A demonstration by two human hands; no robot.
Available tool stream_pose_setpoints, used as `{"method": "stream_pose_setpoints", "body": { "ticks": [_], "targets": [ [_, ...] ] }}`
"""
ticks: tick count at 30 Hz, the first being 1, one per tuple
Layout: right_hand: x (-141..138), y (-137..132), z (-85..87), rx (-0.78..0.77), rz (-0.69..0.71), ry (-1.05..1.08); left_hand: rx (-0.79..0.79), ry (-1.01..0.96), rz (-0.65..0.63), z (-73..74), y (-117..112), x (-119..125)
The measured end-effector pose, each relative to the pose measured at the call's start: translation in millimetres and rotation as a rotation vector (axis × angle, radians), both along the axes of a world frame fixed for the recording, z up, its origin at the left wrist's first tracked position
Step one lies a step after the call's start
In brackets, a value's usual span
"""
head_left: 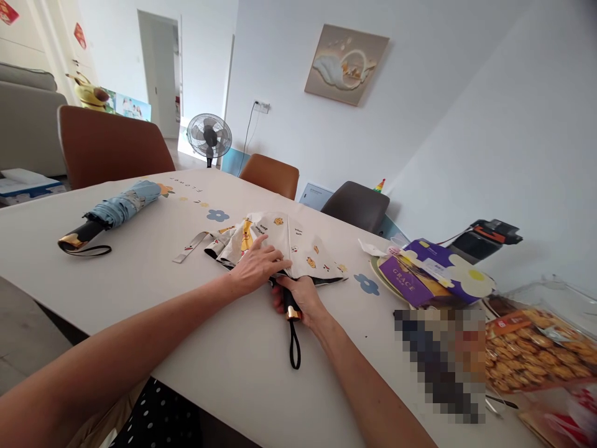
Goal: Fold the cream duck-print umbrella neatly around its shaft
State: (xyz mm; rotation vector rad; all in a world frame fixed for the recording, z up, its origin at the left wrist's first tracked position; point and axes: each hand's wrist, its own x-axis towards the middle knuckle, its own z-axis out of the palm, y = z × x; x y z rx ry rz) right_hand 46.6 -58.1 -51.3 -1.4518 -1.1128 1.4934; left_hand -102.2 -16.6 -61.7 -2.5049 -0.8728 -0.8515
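Note:
A cream folding umbrella (305,239) with yellow cartoon prints lies partly folded on the table, its canopy loose and spread out. Its black handle (291,305) has a gold band and a black wrist loop, and points toward me. My right hand (301,295) is wrapped round the handle just below the canopy. Resting on the canopy's near edge, my left hand (259,266) has its fingers stretched out over the cloth. The umbrella's tie strap (190,247) sticks out to the left. Farther left lies a blue folded umbrella (124,206) with a black-and-gold handle.
The white table (224,373) has a flower-printed cover. On its right are a purple box (401,274), a pack of cookies (532,354) and a blurred-out patch. Chairs (270,174) stand along the far side, with a fan (209,135) beyond.

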Motion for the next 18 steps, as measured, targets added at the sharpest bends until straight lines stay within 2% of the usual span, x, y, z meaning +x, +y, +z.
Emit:
{"method": "stream_pose_setpoints", "body": {
  "ticks": [12,15,18],
  "targets": [
    [9,5,3.4,-0.04,-0.004,0.213,-0.114,-0.099,-0.02,-15.2,8,5],
    [9,6,1.0,-0.039,-0.011,0.226,-0.128,-0.115,-0.033,-12.3,7,3],
    [9,6,3.5,-0.019,-0.039,0.274,-0.138,-0.241,0.008,-2.2,7,-7]
  ]
}}
